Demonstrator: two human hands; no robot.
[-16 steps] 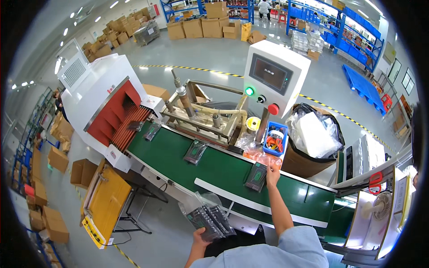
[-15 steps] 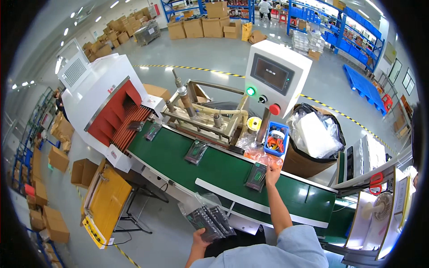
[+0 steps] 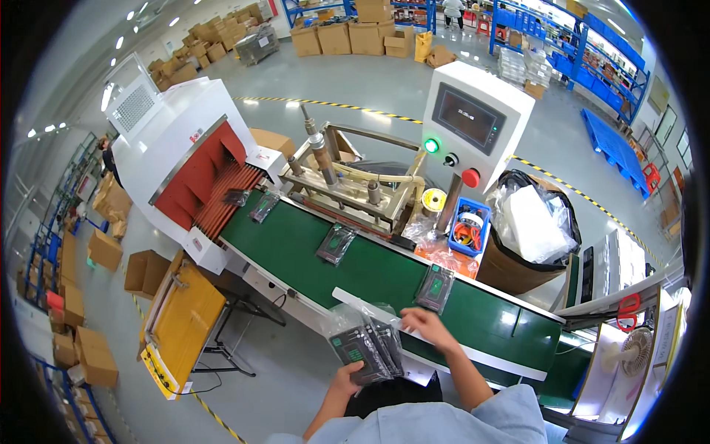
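Note:
My left hand grips a stack of flat black packages in loose clear plastic film, held in front of my body at the belt's near edge. Close to the stack's right side is my right hand, empty, its fingers bent but apart. Whether its fingertips touch the film I cannot tell. On the green conveyor belt, beyond my right hand, lies one film-wrapped black package. Another package lies farther left, and a third is nearer the red-curtained mouth of a white tunnel machine.
A control box with a screen and red button stands behind the belt. Beside it are a blue bin of small parts and a bag-lined carton. A yellow table stands left, a small fan right.
My right hand has left the package on the belt and come back toward the stack. My left hand has lifted and turned the stack. The whole view has shifted slightly.

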